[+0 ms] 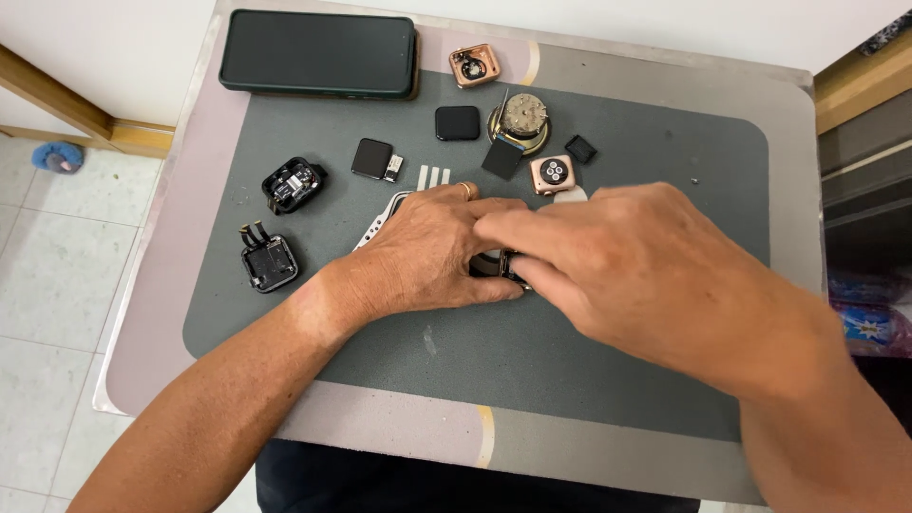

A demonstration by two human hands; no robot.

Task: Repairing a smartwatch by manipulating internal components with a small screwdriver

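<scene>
— What lies at the far edge of the table [655, 76]?
— A dark phone [318, 52] face up at the left, and a rose-gold watch case [474, 66] just beside it.
— And on the grey mat [665, 152]?
— Two black opened watch bodies [293, 184] at the left, two small black screens [457, 123] in the middle, a round brass part [521, 120], and a rose-gold watch back [552, 174] near it.

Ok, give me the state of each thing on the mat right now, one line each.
Left hand: resting on the mat, fingers curled over a small dark watch body.
Right hand: fingertips pinching the same watch body.
Phone: flat, screen dark.
Rose-gold watch case: opened, insides showing.
Rose-gold watch back: lying sensor side up.
Two black watch cases: opened, no screens.
Loose screen: detached, dark.
</scene>
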